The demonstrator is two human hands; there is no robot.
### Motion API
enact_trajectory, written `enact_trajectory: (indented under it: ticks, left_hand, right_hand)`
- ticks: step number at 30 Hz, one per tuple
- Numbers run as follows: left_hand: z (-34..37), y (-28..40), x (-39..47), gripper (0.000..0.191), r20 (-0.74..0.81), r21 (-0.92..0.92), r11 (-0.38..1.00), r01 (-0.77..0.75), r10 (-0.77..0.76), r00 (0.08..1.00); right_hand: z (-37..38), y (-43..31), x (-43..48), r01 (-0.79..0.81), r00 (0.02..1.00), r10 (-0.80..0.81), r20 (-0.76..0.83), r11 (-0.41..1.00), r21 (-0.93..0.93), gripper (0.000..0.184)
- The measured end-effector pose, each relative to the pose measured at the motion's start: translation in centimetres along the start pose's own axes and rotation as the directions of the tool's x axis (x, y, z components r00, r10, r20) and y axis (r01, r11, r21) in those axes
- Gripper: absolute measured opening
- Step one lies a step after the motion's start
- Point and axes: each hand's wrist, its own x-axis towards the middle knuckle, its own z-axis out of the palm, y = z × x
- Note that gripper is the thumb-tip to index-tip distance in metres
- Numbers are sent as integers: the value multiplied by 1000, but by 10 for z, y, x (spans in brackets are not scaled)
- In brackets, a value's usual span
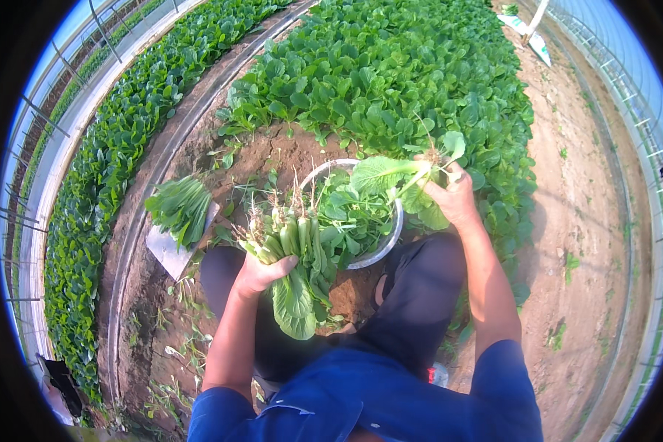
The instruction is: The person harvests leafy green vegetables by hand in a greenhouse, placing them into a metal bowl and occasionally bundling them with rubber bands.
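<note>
My left hand [268,271] is closed around a bunch of leafy greens [295,304], their stalks and thin roots pointing up and the leaves hanging down. In my right hand [450,193] is a single leafy green plant [387,174], its roots upward and its leaves spread over the rim of a round tub [395,237]. Loose green leaves [353,215] fill the tub, which stands on the soil just beyond my knees. To the left, a stack of greens [179,207] lies on a light flat sheet [171,248].
Dense rows of leafy greens [387,66] grow ahead, and another strip [110,160] runs along the left. A narrow hose or pipe [160,171] lies between them. Leaf scraps litter the left soil. A bare dirt path [574,221] runs at right.
</note>
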Motion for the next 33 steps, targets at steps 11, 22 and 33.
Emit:
enact_trajectory:
  ticks: [11, 22, 33]
  left_hand:
    - [-12, -8, 8, 59, -15, -62, 998, -27, 26, 1000]
    - [-1, -30, 37, 64, 124, -192, 973, 129, -106, 987]
    - [48, -25, 71, 79, 118, -191, 981, 19, 4, 993]
  right_hand:
    - [80, -33, 36, 253, 950, -292, -112, 928, -273, 42]
    - [115, 3, 59, 158, 973, -172, -152, 982, -101, 26]
    - [129, 27, 67, -117, 993, 119, -18, 989, 91, 25]
